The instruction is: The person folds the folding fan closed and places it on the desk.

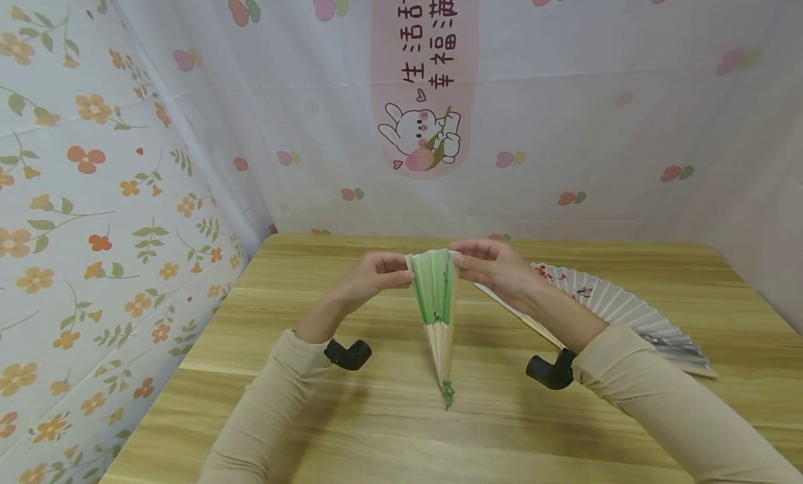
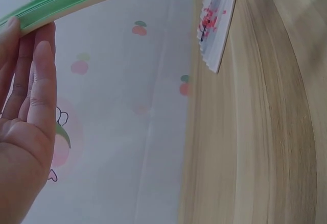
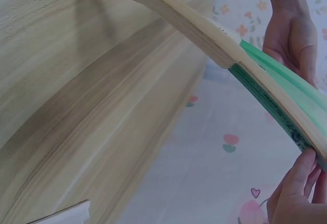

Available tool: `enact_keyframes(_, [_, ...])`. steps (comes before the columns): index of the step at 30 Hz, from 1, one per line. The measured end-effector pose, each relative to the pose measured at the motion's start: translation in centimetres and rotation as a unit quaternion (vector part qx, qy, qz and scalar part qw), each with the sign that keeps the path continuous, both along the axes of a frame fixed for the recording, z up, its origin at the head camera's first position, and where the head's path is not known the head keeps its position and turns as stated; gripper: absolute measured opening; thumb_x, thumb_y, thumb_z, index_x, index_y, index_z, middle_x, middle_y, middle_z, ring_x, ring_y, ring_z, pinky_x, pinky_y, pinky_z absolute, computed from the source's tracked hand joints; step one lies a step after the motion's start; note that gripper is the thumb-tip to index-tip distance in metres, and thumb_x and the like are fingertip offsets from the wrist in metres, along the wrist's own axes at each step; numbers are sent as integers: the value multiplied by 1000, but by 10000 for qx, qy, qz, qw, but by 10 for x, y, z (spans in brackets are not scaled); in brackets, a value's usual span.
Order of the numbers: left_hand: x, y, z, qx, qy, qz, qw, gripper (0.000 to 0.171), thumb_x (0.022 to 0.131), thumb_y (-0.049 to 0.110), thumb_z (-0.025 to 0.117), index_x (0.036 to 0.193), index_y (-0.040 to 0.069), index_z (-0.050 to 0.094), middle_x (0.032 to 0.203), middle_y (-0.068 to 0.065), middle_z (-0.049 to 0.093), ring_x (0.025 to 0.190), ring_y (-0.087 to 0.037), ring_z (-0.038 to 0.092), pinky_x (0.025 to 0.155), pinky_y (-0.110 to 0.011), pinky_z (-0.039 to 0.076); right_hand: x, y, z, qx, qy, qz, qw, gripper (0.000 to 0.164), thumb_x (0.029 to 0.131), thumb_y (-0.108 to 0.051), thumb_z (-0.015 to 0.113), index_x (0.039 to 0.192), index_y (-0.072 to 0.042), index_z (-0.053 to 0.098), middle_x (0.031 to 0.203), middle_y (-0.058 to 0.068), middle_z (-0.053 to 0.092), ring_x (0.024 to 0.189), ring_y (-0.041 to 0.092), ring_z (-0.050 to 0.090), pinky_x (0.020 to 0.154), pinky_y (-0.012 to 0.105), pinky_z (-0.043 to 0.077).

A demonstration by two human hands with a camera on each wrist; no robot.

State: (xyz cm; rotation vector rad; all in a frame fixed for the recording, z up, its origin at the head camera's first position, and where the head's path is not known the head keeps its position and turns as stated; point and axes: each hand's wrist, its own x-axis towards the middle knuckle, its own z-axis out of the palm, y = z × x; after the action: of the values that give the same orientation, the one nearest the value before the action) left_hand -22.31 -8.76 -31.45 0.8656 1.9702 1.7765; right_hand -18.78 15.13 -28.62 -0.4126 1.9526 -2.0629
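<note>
A green folding fan (image 1: 434, 289), partly spread with its pale wooden ribs pointing down toward me, is held between both hands. My left hand (image 1: 384, 273) pinches the fan's upper left edge between thumb and fingers. On the other side, my right hand (image 1: 495, 266) pinches the upper right edge. A green cord (image 1: 448, 392) hangs at the pivot end, close over the table. In the right wrist view the fan (image 3: 276, 99) runs diagonally, with the right thumb and fingers on its outer rib. The left wrist view shows the left thumb and fingers at the green edge.
A white folding fan (image 1: 617, 306) with red blossoms lies spread open on the wooden table (image 1: 376, 428), partly behind my right forearm. A printed white curtain (image 1: 301, 107) hangs along the table's back edge, and a flowered cloth (image 1: 94, 212) covers the left side.
</note>
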Motion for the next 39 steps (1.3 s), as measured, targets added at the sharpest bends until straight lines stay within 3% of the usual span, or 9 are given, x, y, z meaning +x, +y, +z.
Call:
enact_keyframes(6, [0, 2, -1, 37, 19, -31, 10000, 27, 86, 0, 53, 110, -12, 53, 94, -2, 61, 89, -16, 56, 84, -35, 45, 0, -1, 0, -17, -53, 9, 10000, 34, 88, -11, 56, 117, 4, 47, 107, 5, 52, 100, 15, 53, 88, 30, 42])
enact_keyframes(16, [-1, 6, -1, 59, -17, -73, 10000, 29, 87, 3, 54, 113, -9, 54, 101, -6, 60, 94, -19, 56, 86, -35, 44, 1, -4, 1, -139, -47, 120, 9998, 26, 88, -9, 55, 111, 1, 51, 106, 5, 53, 99, 16, 54, 88, 30, 43])
enact_keyframes(25, [-1, 11, -1, 103, -38, -71, 9999, 28, 87, 2, 53, 113, -9, 54, 103, -7, 60, 95, -20, 56, 87, -36, 43, 0, -3, 0, -37, 8, 119, 9999, 33, 88, -12, 56, 116, 3, 48, 115, 8, 46, 106, 16, 49, 92, 31, 40])
enact_keyframes(33, [0, 13, 0, 91, -38, 2, 10000, 27, 87, 2, 53, 112, -10, 54, 102, -6, 60, 94, -19, 56, 86, -35, 44, 1, -1, 0, -131, -84, -24, 9999, 34, 88, -11, 56, 117, 2, 47, 109, 7, 49, 100, 16, 52, 89, 29, 42])
enact_keyframes(39, [1, 14, 1, 197, -98, -58, 9997, 29, 87, 2, 53, 113, -11, 52, 100, -2, 60, 93, -17, 56, 85, -35, 44, 1, 0, 1, -72, -161, -198, 9996, 44, 89, -12, 55, 127, 2, 37, 116, 10, 43, 99, 15, 52, 87, 28, 43])
